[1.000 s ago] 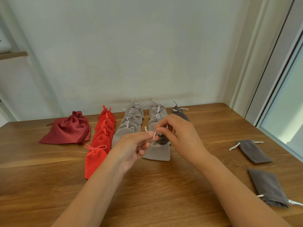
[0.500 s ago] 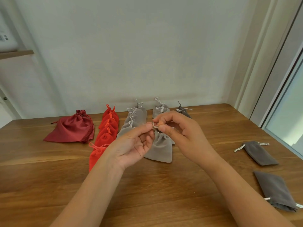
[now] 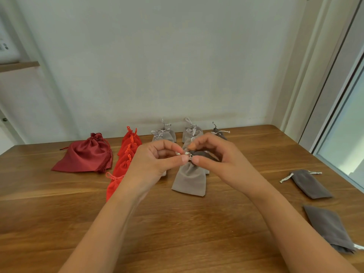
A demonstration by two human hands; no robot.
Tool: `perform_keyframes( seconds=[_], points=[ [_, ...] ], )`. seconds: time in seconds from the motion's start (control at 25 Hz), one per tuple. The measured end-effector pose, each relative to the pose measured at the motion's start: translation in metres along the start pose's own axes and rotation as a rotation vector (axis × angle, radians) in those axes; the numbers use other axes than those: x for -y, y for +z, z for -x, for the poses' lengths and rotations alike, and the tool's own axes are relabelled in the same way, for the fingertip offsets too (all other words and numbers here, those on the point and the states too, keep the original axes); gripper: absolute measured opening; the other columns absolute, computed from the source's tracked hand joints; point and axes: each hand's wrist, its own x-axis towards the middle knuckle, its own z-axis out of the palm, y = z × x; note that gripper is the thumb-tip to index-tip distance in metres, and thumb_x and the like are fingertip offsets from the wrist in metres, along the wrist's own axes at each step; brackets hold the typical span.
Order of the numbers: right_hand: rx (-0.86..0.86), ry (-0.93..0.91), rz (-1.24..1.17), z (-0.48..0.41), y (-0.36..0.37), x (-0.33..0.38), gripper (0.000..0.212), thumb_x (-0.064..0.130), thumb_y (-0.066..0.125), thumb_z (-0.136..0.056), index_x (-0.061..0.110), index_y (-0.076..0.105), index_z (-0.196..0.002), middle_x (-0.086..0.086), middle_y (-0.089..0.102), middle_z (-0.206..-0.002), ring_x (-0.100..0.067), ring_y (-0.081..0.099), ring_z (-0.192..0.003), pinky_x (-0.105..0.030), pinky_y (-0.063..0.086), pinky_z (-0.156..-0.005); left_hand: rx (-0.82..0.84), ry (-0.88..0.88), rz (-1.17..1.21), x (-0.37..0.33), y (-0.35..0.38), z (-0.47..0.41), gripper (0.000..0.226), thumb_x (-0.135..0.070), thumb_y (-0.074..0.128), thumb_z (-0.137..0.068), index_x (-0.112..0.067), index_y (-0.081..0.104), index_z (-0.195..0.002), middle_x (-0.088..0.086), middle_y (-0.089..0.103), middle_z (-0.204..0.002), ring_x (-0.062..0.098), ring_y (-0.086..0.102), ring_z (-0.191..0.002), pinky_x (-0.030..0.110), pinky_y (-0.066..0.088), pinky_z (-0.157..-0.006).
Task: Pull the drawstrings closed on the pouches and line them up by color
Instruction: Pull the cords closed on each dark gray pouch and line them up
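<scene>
My left hand (image 3: 155, 162) and my right hand (image 3: 218, 160) meet above the table, each pinching the pale drawstring (image 3: 186, 153) of a small dark grey pouch (image 3: 202, 154), which is mostly hidden inside my right hand. Behind and below them lie rows of closed pouches: orange-red pouches (image 3: 126, 160), light grey pouches (image 3: 164, 134) and a second light grey row whose nearest pouch (image 3: 190, 180) lies flat. One closed dark grey pouch (image 3: 218, 133) sits at the back right of the rows.
A larger dark red satin pouch (image 3: 86, 154) lies at the left. Two flat dark grey pouches (image 3: 311, 183) (image 3: 329, 227) rest near the right edge of the wooden table (image 3: 177, 223). A wall stands behind, a window frame at the right.
Both hands have risen slightly and come closer together with the drawstring ends between the fingertips. The dark grey pouch stays in my right hand.
</scene>
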Motion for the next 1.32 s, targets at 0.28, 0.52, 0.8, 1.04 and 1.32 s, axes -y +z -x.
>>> perform_keyframes(
  seconds=[0.28,0.52,0.8,1.04,1.32],
  points=[
    [-0.041,0.054,-0.093,0.0,0.005,0.003,0.01,0.024,0.067,-0.083,0.015,0.069,-0.087,0.003,0.07,-0.085,-0.012,0.066,-0.083,-0.027,0.053,-0.08,-0.124,0.246,-0.18,0.01,0.013,0.0,0.027,0.007,0.073,-0.073,-0.018,0.064,-0.071,-0.007,0.07,-0.071,0.006,0.065,-0.066,0.015,0.05,-0.063],
    [-0.098,0.133,-0.248,-0.005,0.005,-0.001,0.011,-0.001,0.067,-0.082,0.004,0.059,-0.088,-0.003,0.07,-0.077,-0.012,0.066,-0.076,-0.022,0.053,-0.077,-0.113,0.503,-0.387,0.011,0.014,0.005,0.026,-0.005,0.072,-0.079,-0.029,0.069,-0.087,-0.011,0.068,-0.083,0.007,0.064,-0.079,0.013,0.048,-0.07],
    [-0.114,0.184,-0.311,-0.003,0.0,0.004,0.03,-0.013,0.072,-0.071,0.01,0.052,-0.074,-0.012,0.073,-0.079,-0.019,0.07,-0.074,-0.026,0.057,-0.069,-0.136,0.533,-0.453,0.012,0.011,0.004,0.016,-0.02,0.073,-0.075,-0.033,0.07,-0.083,-0.022,0.069,-0.077,0.0,0.065,-0.077,0.01,0.047,-0.068],
    [-0.238,0.136,-0.14,-0.004,-0.007,0.009,0.035,-0.014,0.062,-0.076,0.014,0.043,-0.072,-0.014,0.062,-0.076,-0.015,0.058,-0.069,-0.023,0.052,-0.069,-0.129,0.323,-0.386,0.013,0.016,0.004,0.016,-0.015,0.074,-0.078,-0.03,0.068,-0.076,-0.019,0.07,-0.078,-0.003,0.065,-0.071,0.008,0.046,-0.065],
    [-0.271,0.102,0.045,-0.003,-0.011,0.0,0.032,-0.006,0.063,-0.076,0.015,0.039,-0.073,-0.006,0.063,-0.076,-0.008,0.055,-0.07,-0.024,0.048,-0.068,-0.042,0.213,-0.199,0.016,0.026,0.005,0.004,-0.009,0.071,-0.081,-0.012,0.068,-0.081,-0.012,0.07,-0.071,-0.003,0.062,-0.065,0.009,0.045,-0.061]
  ],
)
